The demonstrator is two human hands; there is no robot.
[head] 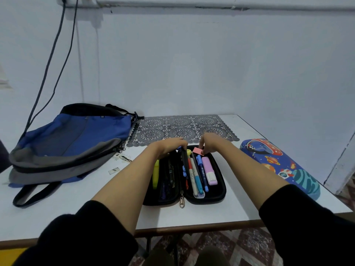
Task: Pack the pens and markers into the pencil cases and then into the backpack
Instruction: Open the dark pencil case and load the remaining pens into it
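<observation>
Two hands reach over an open black pencil case (219, 191) lying flat in the middle of a white table (240, 212), its long axis running straight away from the person. The right hand (211, 144) pinches a pink eraser (197, 151) at the far end of the case's right half, just above the tips of the pens (194, 175), which lie side by side along that same axis beside a purple highlighter (209, 170). The left hand (169, 148) curls over the far end by the middle fold; whether it grips a pen or only steadies the case cannot be told. A yellow highlighter (156, 173) sits in the left half. The backpack (76, 135) lies well to the left, nearer the left hand. A closed space-print pencil case (278, 164) lies to the right. A lace mat (182, 125) lies beyond. Nothing stands between case and backpack.
</observation>
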